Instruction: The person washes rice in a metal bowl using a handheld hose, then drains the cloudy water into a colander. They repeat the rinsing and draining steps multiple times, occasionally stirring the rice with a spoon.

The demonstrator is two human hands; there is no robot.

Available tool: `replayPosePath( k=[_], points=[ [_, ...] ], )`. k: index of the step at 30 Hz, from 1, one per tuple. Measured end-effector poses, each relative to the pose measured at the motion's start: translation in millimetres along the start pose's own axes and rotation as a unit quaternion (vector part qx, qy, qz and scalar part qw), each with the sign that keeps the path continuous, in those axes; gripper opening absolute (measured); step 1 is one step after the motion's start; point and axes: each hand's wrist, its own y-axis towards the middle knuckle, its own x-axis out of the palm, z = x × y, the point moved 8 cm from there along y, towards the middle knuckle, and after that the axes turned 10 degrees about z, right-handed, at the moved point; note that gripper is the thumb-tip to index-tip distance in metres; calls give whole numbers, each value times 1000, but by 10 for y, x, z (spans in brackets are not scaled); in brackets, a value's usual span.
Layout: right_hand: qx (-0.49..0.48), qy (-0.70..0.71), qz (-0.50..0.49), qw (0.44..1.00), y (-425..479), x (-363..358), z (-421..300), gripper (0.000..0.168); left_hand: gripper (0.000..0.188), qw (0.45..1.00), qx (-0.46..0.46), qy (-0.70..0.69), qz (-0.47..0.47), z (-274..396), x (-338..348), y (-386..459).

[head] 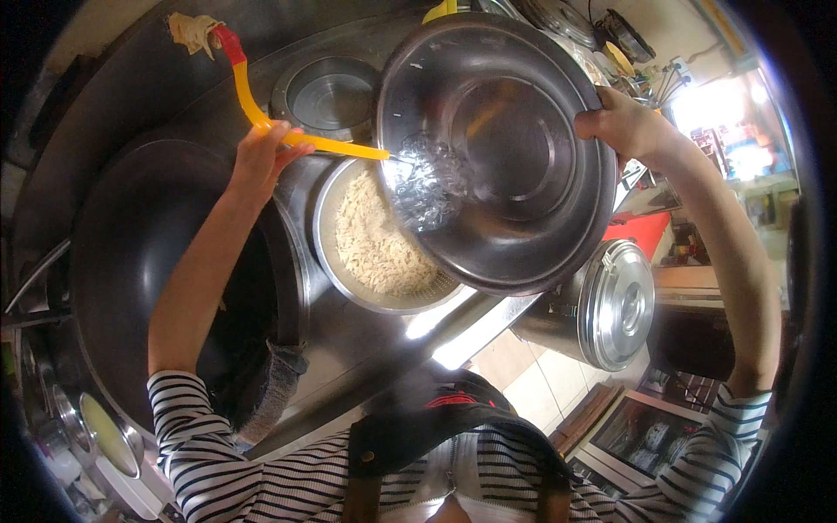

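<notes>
My left hand [263,153] grips a flexible orange hose [245,91] joined to a red piece with a cloth-like wrap at a pipe. Clear water runs from the hose's free end into a large dark metal basin [516,137]. The far right rim of this basin, tilted, is held by my right hand [611,124]. Partly under the basin stands a perforated metal colander [327,261] with pale shredded food [386,242] in it. Behind the colander a round empty dark pan [330,95] is set in the counter.
A big dark wok [131,216] lies to the left, with a grey cloth [278,386] on its near rim. To the right stands a lidded steel pot [621,304]. Bowls, one with yellowish contents [108,431], sit at the lower left. A metal counter edge [392,372] runs before me.
</notes>
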Motion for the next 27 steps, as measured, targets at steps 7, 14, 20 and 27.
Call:
replayPosePath(
  k=[7,14,20,27],
  points=[
    [96,-38,-60,993,36,-45,204,22,24,996,80,46,6,75,-6,84],
    [136,40,-67,988,-39,-33,460,23,26,993,72,85,50,105,157,36],
    [94,148,52,983,-38,33,590,23,31,998,-41,13,52,140,152,-75],
    [71,220,213,949,-142,276,786,30,27,996,-82,-26,-1,121,149,-74]
  ],
)
